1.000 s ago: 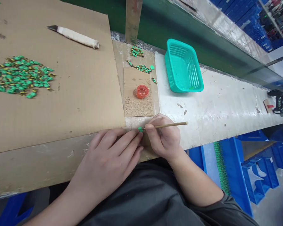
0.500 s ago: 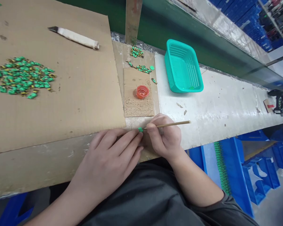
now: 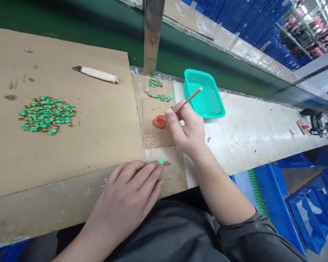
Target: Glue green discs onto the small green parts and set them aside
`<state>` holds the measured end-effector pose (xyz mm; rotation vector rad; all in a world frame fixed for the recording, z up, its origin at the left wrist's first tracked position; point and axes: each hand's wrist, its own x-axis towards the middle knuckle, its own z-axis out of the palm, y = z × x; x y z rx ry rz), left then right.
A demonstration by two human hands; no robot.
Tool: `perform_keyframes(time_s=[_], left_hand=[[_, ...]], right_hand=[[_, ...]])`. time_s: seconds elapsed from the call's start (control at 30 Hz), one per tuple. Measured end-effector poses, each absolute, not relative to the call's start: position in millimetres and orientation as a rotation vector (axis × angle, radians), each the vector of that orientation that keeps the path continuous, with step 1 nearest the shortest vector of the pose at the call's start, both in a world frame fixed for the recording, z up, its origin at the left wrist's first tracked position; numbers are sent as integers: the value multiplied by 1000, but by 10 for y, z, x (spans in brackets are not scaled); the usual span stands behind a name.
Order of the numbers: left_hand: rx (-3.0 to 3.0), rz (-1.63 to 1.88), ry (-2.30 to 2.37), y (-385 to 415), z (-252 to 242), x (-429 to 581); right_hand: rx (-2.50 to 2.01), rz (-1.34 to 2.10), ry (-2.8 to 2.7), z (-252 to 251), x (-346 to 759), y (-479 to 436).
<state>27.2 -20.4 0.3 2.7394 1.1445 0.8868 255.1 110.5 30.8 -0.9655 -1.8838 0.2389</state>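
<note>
My right hand point(image 3: 187, 125) pinches a thin wooden stick point(image 3: 190, 97), whose lower tip is at the small red cup point(image 3: 161, 121) on a speckled cardboard piece point(image 3: 158, 138). My left hand point(image 3: 133, 185) lies palm down at the table's front edge, its fingertips touching a small green disc point(image 3: 161, 161). Behind the cup are two little groups of green and dark pieces point(image 3: 155, 82) and another green disc point(image 3: 171, 96). A larger pile of green and yellow pieces point(image 3: 46, 114) sits on the big cardboard sheet point(image 3: 106, 120) at the left.
A knife with a wrapped white handle point(image 3: 100, 74) lies on the big cardboard. The turquoise basket point(image 3: 205, 94) stands behind my right hand. A metal post point(image 3: 153, 36) rises at the back. Blue bins point(image 3: 276, 203) are below the table at the right, near another person's arm.
My right hand has moved forward from the green piece at my left fingertips to the red cup, with the stick now tilted up. My left hand stays by the disc. The camera view has shifted.
</note>
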Motion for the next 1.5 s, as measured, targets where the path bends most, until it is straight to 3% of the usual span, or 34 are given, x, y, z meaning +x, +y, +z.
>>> perform_keyframes(time_s=[1.17,1.5], left_hand=[[2733,927,1136,-192,9,277],[2732,925,1137,-197,4,292]], right_hand=[[-938,212,-1867,165,2562,1230],[-1092,332,-1721,218,2574,381]])
